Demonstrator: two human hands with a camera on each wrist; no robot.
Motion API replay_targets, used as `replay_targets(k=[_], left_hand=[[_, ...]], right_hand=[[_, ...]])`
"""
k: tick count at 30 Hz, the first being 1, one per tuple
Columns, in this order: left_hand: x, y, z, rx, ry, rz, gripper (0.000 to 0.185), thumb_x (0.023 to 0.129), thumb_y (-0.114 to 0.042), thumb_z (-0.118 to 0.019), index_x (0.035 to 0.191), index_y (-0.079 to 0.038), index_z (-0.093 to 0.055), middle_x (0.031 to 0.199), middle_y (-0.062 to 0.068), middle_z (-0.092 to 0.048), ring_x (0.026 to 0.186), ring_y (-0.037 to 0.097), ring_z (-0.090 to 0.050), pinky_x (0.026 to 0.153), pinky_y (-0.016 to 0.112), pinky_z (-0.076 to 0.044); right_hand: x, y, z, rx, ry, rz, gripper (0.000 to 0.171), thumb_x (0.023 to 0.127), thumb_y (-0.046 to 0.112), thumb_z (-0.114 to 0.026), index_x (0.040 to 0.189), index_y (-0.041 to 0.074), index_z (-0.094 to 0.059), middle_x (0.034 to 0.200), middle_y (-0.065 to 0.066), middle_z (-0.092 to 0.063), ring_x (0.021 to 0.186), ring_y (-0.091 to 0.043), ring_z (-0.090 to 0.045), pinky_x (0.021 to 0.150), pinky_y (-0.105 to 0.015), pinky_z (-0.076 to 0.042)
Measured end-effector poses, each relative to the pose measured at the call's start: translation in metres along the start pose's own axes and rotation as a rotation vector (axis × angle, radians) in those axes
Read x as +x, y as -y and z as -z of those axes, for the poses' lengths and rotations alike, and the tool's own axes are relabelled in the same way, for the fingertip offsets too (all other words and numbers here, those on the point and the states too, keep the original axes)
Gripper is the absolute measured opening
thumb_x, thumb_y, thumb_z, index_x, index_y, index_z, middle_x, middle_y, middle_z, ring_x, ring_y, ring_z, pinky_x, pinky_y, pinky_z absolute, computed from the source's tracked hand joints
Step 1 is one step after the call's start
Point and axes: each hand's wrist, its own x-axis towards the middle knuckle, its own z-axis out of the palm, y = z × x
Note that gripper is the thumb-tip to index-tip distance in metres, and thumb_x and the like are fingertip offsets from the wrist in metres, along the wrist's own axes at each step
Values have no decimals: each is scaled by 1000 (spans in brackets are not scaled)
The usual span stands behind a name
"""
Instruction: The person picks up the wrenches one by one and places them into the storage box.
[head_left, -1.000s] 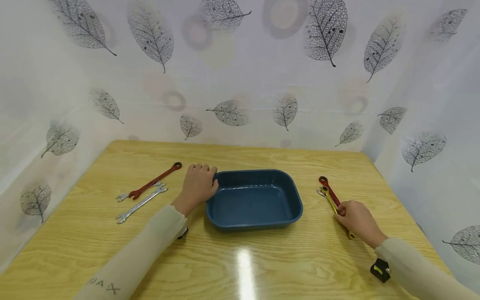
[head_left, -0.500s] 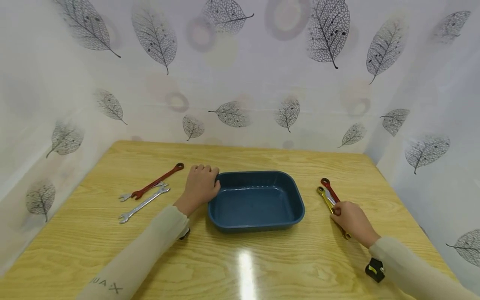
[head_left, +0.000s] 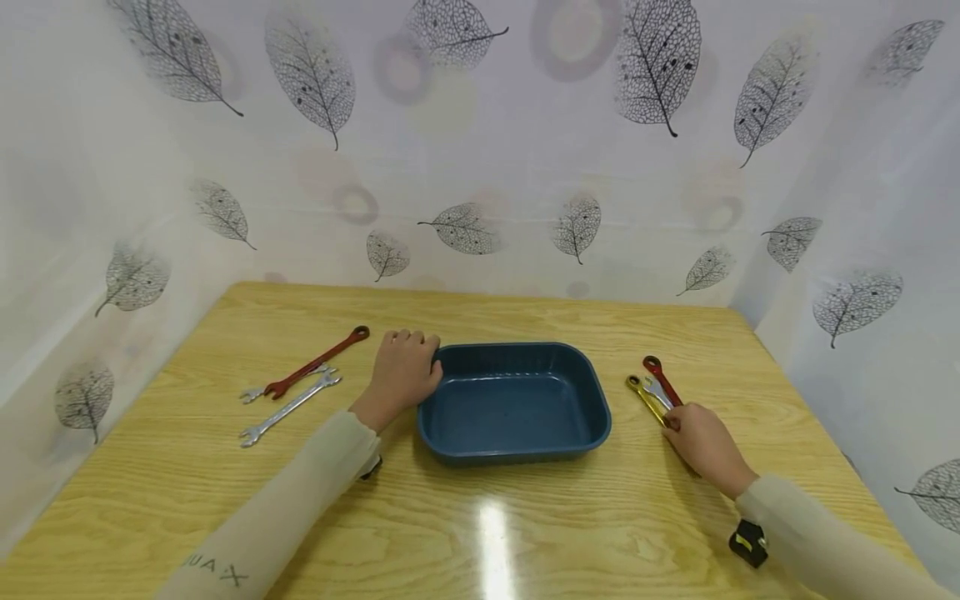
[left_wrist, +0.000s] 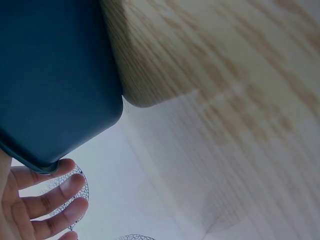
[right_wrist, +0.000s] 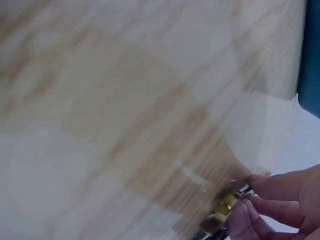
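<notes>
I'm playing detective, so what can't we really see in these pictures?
Head view: middles of the right wrenches, hidden by the right hand.
Head view: middle of the far silver wrench, covered by the left red wrench.
Head view: any writing on wrenches, too small.
Right wrist view: the right wrenches, blurred and cut off by the bottom edge.
Left wrist view: much of the tray and left hand, cut off by edges.

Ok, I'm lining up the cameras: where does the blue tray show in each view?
Head: the blue tray sits just right of and below centre.
Left wrist: the blue tray fills the upper left.
Right wrist: only a strip of the blue tray shows, at the upper right edge.
Shared landmark: the wood-grain table.
</notes>
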Motion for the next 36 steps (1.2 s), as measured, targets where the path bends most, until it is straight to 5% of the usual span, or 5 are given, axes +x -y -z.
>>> replay_targets(k=[6, 14, 18, 23, 36], left_hand=[[0, 2, -2, 14, -1, -2, 25, 86, -27, -59, 103, -8, -65, 92, 11, -67, 89, 29, -62, 86, 46, -47], [0, 1, -3, 3, -5, 0, 24, 87, -26, -59, 102, -8, -65, 91, 11, -67, 88, 29, -62, 87, 46, -47], [0, 0, -3, -5, 0, 10, 25, 87, -27, -59, 103, -8, -65, 92, 11, -67, 89, 29, -62, 88, 46, -46], [0, 0, -4, 3, 4, 15, 26, 86, -27, -59, 104, -9, -66, 93, 11, -68, 90, 29, -62, 89, 46, -46], [-1, -1, -3, 7, -19, 11, 26, 86, -26, -60, 104, -8, -66, 95, 11, -69, 88, 29, -63, 87, 46, -47]], right_hand=[[-3, 0, -1, -54, -29, 38, 5, 80, 3, -68, 77, -2, -69, 68, -6, -63, 60, -12, -49, 56, -31, -40], [-1, 0, -1, -48, -8, 32, 14, 81, 2, -66, 67, 5, -65, 61, -1, -60, 56, -13, -42, 54, -30, -35], [-2, 0, -1, -52, -24, 41, 6, 80, 2, -67, 76, -2, -70, 69, -7, -65, 60, -16, -52, 56, -34, -42], [-8, -2, -3, 5, -77, 46, 16, 78, 3, -70, 89, -9, -70, 80, -15, -64, 71, -27, -60, 64, -42, -49], [-8, -7, -7, 129, -95, -62, 18, 80, 2, -67, 94, -9, -71, 81, -20, -70, 65, -17, -61, 54, -25, -43]])
